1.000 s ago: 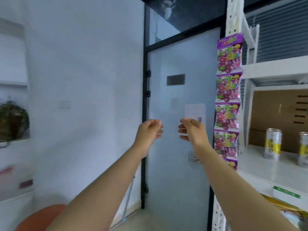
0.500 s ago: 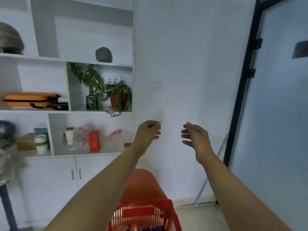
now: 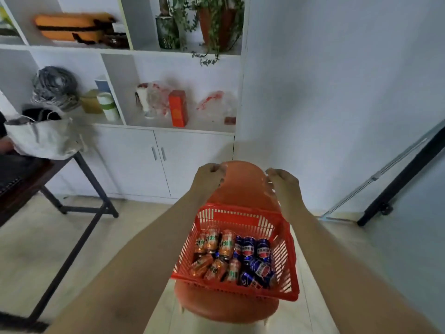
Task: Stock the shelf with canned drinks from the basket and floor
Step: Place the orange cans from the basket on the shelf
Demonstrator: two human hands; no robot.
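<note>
Left hand (image 3: 208, 175) and right hand (image 3: 283, 182) were held empty, fingers seemingly loosely curled, near the red basket (image 3: 240, 213), where one of the soda cans (image 3: 248, 247) was judged due for gripping next.

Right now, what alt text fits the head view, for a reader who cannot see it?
The left hand and the right hand, both empty, reach over a red basket of orange cans and blue cans, on an orange chair. Behind stands a white shelf unit with potted plants.
</note>
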